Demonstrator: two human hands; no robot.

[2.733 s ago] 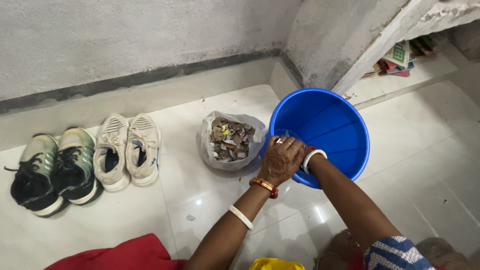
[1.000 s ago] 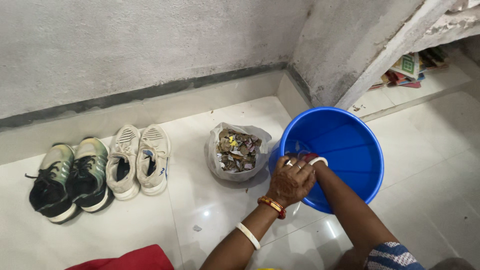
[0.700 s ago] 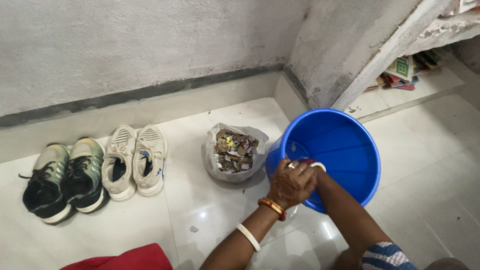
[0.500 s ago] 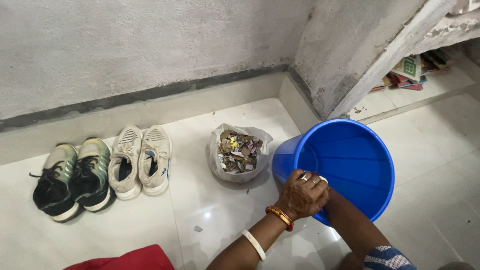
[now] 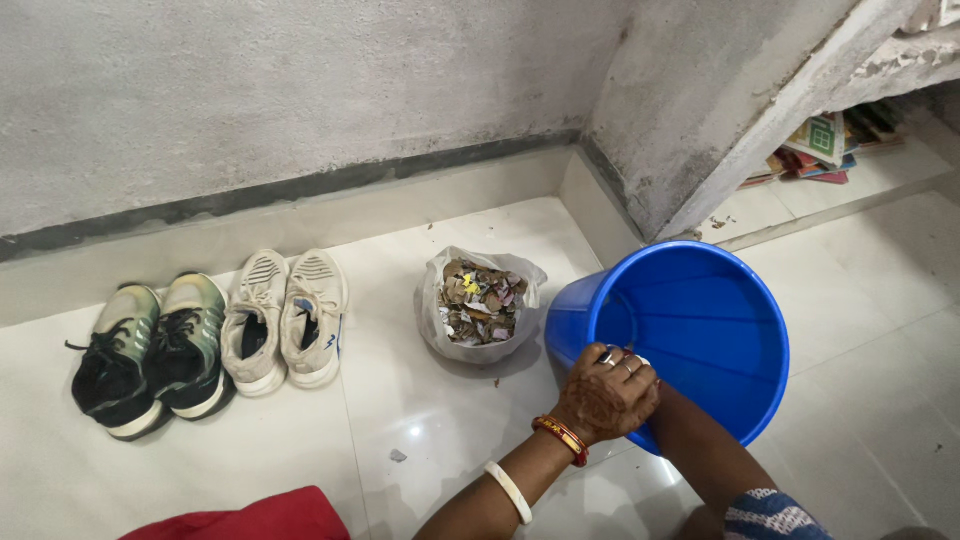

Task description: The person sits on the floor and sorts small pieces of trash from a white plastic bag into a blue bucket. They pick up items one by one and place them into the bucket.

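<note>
A blue plastic bucket (image 5: 700, 330) stands tilted on the white tiled floor, its mouth turned toward me and nothing showing inside. My left hand (image 5: 606, 396), with rings and red and white bangles, is closed over the bucket's near rim. My right forearm (image 5: 700, 450) runs up to the same spot on the rim. The right hand itself is hidden under the left hand.
A clear plastic bag (image 5: 482, 305) full of dry scraps sits just left of the bucket. Two pairs of sneakers, white (image 5: 285, 318) and green-black (image 5: 150, 345), line the grey wall. Books (image 5: 820, 145) lie under a slanted ledge at right. Red cloth (image 5: 250, 515) lies at the bottom edge.
The bucket has shifted to the right, away from the bag, and tipped more toward me. Both hands stayed together at its near rim, and the right wrist's white bangle has slipped out of sight.
</note>
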